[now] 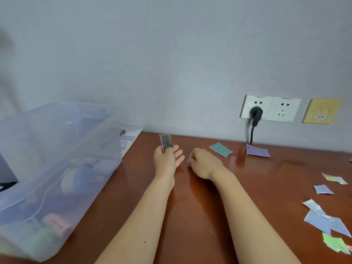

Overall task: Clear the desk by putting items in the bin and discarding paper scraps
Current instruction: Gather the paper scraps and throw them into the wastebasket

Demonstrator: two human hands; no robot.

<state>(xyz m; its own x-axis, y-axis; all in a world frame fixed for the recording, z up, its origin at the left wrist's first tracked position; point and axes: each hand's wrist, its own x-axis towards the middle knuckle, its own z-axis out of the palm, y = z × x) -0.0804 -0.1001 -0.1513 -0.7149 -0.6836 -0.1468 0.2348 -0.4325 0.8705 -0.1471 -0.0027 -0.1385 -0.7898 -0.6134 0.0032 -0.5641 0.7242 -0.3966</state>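
Most likely slip: dropping the dark paper scrap (pixel 166 142), pinched only lightly at its lower end by the left hand (pixel 167 159), thumb side closed on it, other fingers stretched out straight. Stands upright above that hand, toward the back of the table (pixel 200 225), just right of the translucent bin (pixel 91 149) and not yet over its rim. Thin and light enough to flutter down beside or behind the bin on a careless toss. Could also land among the kept items (pixel 56 223) inside the bin when meant for discarding; no waste basket in view, so hard to judge where to send it.

Right hand (pixel 204 162): knuckles up, fingers curled down toward the table, just beside the left hand. Impossible to tell whether gripping anything underneath.

Well apart from both hands: a teal scrap (pixel 221 149) and a purple scrap (pixel 258 151) near the wall, plus a loose cluster of scraps (pixel 323 221) along the far right edge. Easy to brush off that edge with a hasty forearm, or to overlook. Black plug cord (pixel 252 134) right beside the purple scrap: a possible snag when reaching there.
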